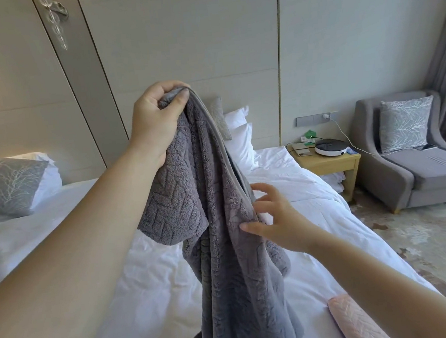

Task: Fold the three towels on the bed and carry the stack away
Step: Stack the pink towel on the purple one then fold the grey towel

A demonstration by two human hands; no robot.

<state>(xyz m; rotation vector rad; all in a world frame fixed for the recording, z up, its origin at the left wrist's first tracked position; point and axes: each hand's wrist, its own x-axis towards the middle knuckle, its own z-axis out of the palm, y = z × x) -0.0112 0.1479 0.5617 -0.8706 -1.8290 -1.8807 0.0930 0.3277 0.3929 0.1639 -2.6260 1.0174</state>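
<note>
Up at the centre of the frame, a person's left hand is gripping a bunched corner of a grey textured towel, fingers and thumb curled tight around the fabric. The towel is hanging down in long folds toward the bottom edge, above the white bed. Just right of centre, the right hand is reaching in with fingers spread and straight, its fingertips touching the towel's hanging edge without closing on it. At lower right, a folded pink towel is lying on the bed, partly hidden behind the right forearm. A grey patterned cushion is leaning against white pillows at the left edge. At right, a wooden nightstand is holding a round white device, beside a grey armchair.
</note>
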